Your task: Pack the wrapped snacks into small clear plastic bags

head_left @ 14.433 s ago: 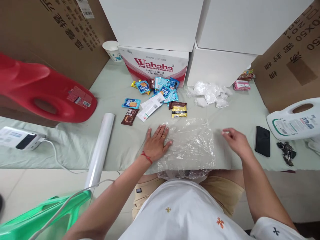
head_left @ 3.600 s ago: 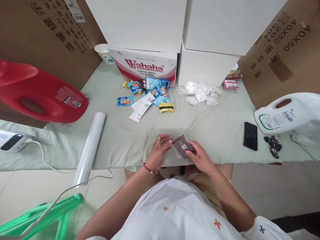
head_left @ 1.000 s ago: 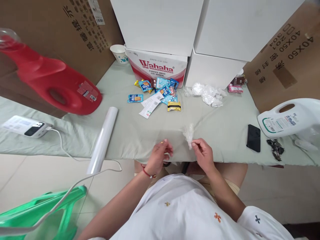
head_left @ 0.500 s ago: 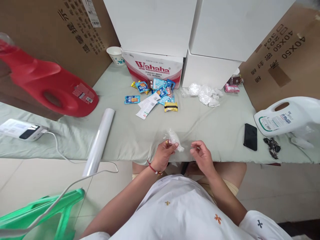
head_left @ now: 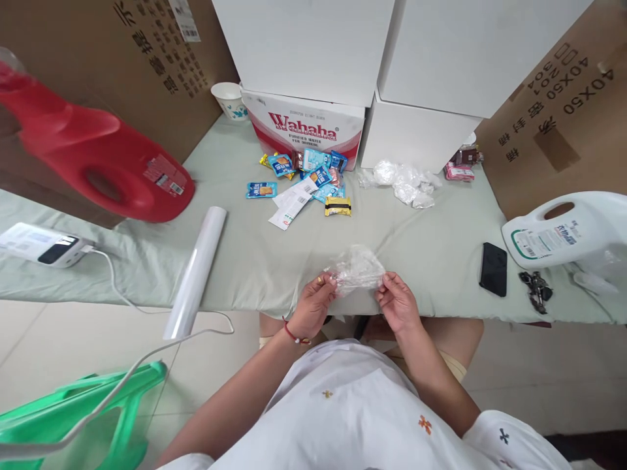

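Note:
A crumpled piece of clear plastic wrap (head_left: 358, 269) is stretched between both my hands, just above the near edge of the green-covered table (head_left: 245, 254). My left hand (head_left: 315, 304) pinches its left end. My right hand (head_left: 396, 301) pinches its right end. Both sets of fingers are closed on the film. A white roll of plastic wrap (head_left: 194, 273) lies to the left, hanging over the table edge.
Snack packets (head_left: 307, 181) lie in a pile before a Wahaha box (head_left: 304, 127). Balled plastic (head_left: 405, 184) sits to their right. A phone (head_left: 492, 268), keys (head_left: 537, 290) and a white jug (head_left: 568, 230) are at right; a red jug (head_left: 93, 163) and a white device (head_left: 44, 243) at left.
Half a second ago only my left hand held the balled plastic. Now my right hand has taken its other end and the film is pulled out wider between both hands.

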Demonstrator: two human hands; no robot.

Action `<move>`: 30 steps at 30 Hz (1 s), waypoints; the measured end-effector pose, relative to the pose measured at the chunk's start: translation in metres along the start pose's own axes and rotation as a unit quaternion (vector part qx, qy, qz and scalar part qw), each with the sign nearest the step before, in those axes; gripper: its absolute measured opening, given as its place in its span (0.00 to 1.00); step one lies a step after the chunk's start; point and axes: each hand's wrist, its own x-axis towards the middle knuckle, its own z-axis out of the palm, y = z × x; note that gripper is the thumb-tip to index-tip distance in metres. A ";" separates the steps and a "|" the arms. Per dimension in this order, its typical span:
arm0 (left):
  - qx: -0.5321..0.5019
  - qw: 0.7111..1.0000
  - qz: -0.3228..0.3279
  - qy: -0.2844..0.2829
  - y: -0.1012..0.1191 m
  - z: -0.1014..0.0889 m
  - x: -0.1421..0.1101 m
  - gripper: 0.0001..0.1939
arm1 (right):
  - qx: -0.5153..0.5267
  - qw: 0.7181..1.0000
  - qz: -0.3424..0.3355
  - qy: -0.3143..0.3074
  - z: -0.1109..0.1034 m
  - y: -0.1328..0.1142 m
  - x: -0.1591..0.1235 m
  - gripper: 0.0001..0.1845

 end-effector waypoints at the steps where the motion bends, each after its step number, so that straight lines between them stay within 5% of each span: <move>1: -0.021 1.000 -0.004 0.000 0.003 -0.003 0.000 0.18 | 0.005 1.000 0.009 0.008 -0.005 -0.002 0.000 0.20; 6: -0.062 0.997 -0.023 -0.031 0.016 -0.010 -0.005 0.16 | -0.088 0.996 -0.019 -0.015 -0.016 -0.016 0.001 0.23; 11: -0.086 0.992 -0.044 -0.077 0.015 -0.009 -0.008 0.14 | -0.159 0.983 -0.025 -0.088 0.005 -0.023 0.012 0.34; 14: -0.127 0.987 -0.065 -0.075 0.015 -0.016 -0.009 0.13 | -0.160 0.977 0.015 -0.142 0.015 -0.021 0.021 0.28; 21: -0.126 0.990 -0.046 -0.038 0.016 -0.028 -0.008 0.10 | -0.216 0.971 -0.098 -0.007 0.022 -0.018 0.018 0.27; 26: -0.067 0.996 -0.010 -0.064 0.013 -0.012 -0.007 0.12 | -0.197 0.976 0.020 -0.086 0.043 -0.018 -0.001 0.29; 30: -0.055 0.997 0.016 -0.060 0.024 -0.018 -0.004 0.10 | -0.152 0.987 0.013 -0.046 0.037 -0.031 0.007 0.25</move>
